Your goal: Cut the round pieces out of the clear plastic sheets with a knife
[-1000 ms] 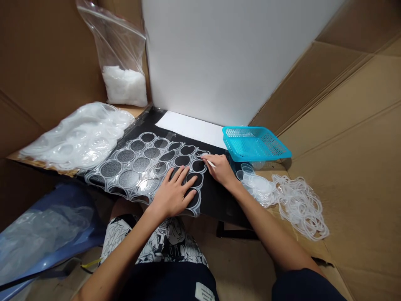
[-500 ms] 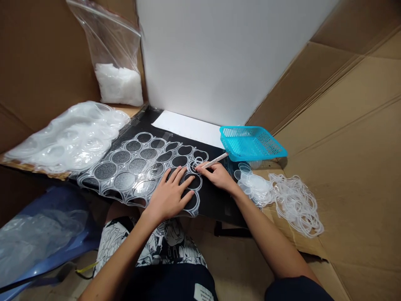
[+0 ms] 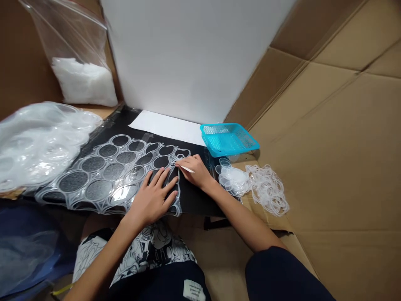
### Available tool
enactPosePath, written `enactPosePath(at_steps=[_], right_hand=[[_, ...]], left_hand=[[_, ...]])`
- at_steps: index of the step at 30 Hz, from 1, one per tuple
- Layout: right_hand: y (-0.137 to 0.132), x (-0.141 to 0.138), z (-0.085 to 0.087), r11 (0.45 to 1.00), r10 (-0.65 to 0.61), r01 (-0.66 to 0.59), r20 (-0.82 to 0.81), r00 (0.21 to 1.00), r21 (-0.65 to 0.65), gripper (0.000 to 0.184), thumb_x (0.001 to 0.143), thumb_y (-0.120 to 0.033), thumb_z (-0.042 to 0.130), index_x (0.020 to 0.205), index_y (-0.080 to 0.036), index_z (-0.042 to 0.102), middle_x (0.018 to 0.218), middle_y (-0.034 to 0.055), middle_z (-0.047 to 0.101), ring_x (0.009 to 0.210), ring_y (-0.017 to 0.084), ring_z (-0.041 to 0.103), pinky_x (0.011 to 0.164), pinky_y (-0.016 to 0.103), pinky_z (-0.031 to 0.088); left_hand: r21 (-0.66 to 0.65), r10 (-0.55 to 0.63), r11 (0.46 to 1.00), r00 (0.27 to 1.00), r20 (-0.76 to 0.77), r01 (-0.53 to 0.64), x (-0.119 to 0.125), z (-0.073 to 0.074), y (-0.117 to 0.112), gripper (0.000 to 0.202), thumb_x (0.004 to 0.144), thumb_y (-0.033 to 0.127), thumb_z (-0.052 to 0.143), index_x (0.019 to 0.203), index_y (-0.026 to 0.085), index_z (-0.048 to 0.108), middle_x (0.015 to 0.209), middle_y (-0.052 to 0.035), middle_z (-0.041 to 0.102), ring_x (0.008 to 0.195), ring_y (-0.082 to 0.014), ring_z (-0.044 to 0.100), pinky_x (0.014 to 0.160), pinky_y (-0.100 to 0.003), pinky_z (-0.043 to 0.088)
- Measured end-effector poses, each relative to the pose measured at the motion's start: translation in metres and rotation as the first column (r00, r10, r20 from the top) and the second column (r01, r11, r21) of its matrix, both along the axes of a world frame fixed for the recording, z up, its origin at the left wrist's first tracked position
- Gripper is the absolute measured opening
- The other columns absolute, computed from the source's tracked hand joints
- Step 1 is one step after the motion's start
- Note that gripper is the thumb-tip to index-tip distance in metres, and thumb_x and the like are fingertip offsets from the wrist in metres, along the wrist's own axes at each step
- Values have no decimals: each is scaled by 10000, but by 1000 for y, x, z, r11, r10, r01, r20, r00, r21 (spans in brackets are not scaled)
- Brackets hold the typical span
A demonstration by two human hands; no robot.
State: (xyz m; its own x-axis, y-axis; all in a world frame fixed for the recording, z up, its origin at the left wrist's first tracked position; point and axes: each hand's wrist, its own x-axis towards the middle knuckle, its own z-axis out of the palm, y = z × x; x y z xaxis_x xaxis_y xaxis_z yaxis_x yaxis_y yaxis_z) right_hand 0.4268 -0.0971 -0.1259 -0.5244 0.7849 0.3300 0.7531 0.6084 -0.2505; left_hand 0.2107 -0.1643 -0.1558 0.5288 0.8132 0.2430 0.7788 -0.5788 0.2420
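Note:
A clear plastic sheet (image 3: 103, 171) moulded with rows of round discs lies on a black mat (image 3: 194, 196). My left hand (image 3: 153, 196) rests flat on the sheet's right end, fingers spread. Just to its right, my right hand (image 3: 196, 170) is closed on a thin white stick-like tool (image 3: 187, 169), its tip at the sheet's right edge near a disc.
A turquoise mesh basket (image 3: 230, 140) stands at the mat's far right corner. Loose clear discs (image 3: 233, 177) and a heap of clear rings (image 3: 269, 188) lie on cardboard to the right. Stacked clear sheets (image 3: 37, 142) and a zip bag of white pieces (image 3: 81, 79) sit left.
The view has swung right, shifting everything leftward. My right hand has turned the tool and brought its tip down to the sheet's edge. My left hand stays pressed on the sheet.

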Motion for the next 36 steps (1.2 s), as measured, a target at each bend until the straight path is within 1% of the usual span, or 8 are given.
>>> enactPosePath(at_steps=[5, 10, 12, 15, 18, 23, 31, 36], right_hand=[[30, -1, 21, 986, -164, 164, 6, 986, 3, 274, 1048, -227, 498, 1041, -198, 770, 1089, 96, 785, 1009, 229, 689, 945, 367, 387], [30, 11, 35, 981, -124, 65, -340, 932, -180, 240, 1023, -298, 566, 1015, -207, 789, 1096, 48, 795, 1048, 196, 724, 972, 306, 478], [21, 15, 31, 964, -131, 10, -437, 890, -267, 235, 999, -338, 600, 997, -200, 791, 1088, 44, 795, 1028, 193, 730, 973, 308, 502], [9, 17, 15, 892, -132, -112, -490, 861, -439, 260, 963, -385, 638, 921, -177, 788, 1090, 59, 785, 984, 199, 731, 922, 317, 539], [2, 15, 1, 846, -158, -159, -525, 836, -508, 284, 949, -422, 656, 970, -169, 784, 1090, 68, 778, 1007, 206, 720, 930, 324, 539], [-4, 13, -4, 866, -170, -120, -511, 842, -485, 281, 949, -427, 663, 1016, -178, 776, 1077, 65, 779, 1037, 212, 707, 984, 339, 506], [-5, 17, -5, 909, -121, -80, -442, 889, -409, 207, 960, -373, 654, 974, -210, 783, 1040, 49, 792, 1017, 211, 722, 994, 356, 501], [-9, 15, -8, 972, 26, -103, -338, 941, -212, 196, 1009, -312, 600, 995, -211, 768, 1046, 52, 794, 1029, 200, 709, 968, 364, 461]], left_hand=[[21, -31, 999, 999, 5, 31, -2, -2, 1, 547, 1039, 505, 398, 1528, 288, 513, 1675, -84, 358, 1575, -321, 259, 1262, -607, 195], [9, -23, 1000, 1000, 11, 22, -4, 2, 2, 546, 1040, 514, 407, 1511, 266, 526, 1667, -81, 377, 1564, -302, 289, 1267, -560, 209], [-18, -13, 1000, 999, 38, 13, -4, 6, 2, 538, 1042, 501, 405, 1504, 252, 523, 1649, -72, 412, 1548, -287, 323, 1272, -534, 210], [-32, 6, 999, 997, 72, -4, -2, 14, 1, 538, 1040, 491, 408, 1503, 238, 514, 1613, -87, 463, 1522, -295, 365, 1265, -539, 211], [-10, 13, 1000, 998, 55, -13, 3, 24, 1, 505, 1031, 500, 435, 1413, 214, 599, 1554, -128, 523, 1472, -337, 421, 1233, -566, 240], [-11, -11, 1000, 1000, 11, 11, 17, 33, -1, 430, 1064, 404, 391, 1342, 181, 632, 1456, -156, 586, 1321, -345, 531, 1088, -530, 396], [-16, 58, 998, 997, 52, -58, 24, 21, -7, 423, 1052, 381, 434, 1393, 195, 600, 1495, -153, 557, 1372, -356, 480, 1103, -546, 344], [-11, 68, 998, 998, 6, -68, 24, 21, -5, 438, 1062, 385, 406, 1422, 200, 573, 1500, -146, 548, 1368, -338, 478, 1099, -532, 342]])
